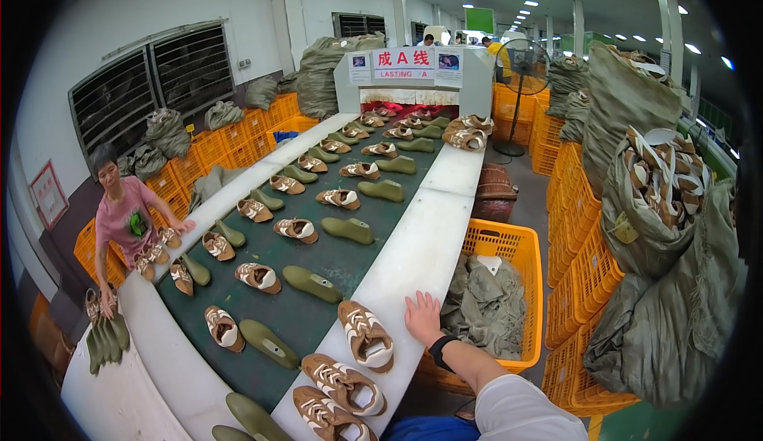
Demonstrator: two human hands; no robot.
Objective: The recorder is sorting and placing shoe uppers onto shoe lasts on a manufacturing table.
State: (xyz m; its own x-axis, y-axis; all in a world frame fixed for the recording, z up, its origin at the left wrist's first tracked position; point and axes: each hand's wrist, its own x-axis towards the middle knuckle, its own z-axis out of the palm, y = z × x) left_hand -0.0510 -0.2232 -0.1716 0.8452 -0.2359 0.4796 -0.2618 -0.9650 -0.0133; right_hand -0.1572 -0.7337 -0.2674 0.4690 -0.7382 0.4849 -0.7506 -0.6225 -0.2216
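My right hand [424, 318] lies with fingers apart on the outer edge of the white ledge [404, 260], holding nothing. Just left of it on the ledge is a brown-and-white sneaker [366, 336]. Two more sneakers, one of them a laced brown shoe [343, 383], sit nearer to me. Beside the ledge runs a dark green conveyor belt [318, 260] carrying rows of sneakers and olive-green shoe lasts, among them a last [269, 344] close to me. More lasts [253, 415] show at the lower edge. My left hand is out of view.
A yellow crate [534, 282] with grey-green cloth [486, 306] stands against the ledge at right. Across the belt, a co-worker [131, 210] reaches toward shoes and lasts. A machine [477, 75] spans the belt's far end. Stacked crates [584, 282] and shoe-filled sacks [656, 202] line the right.
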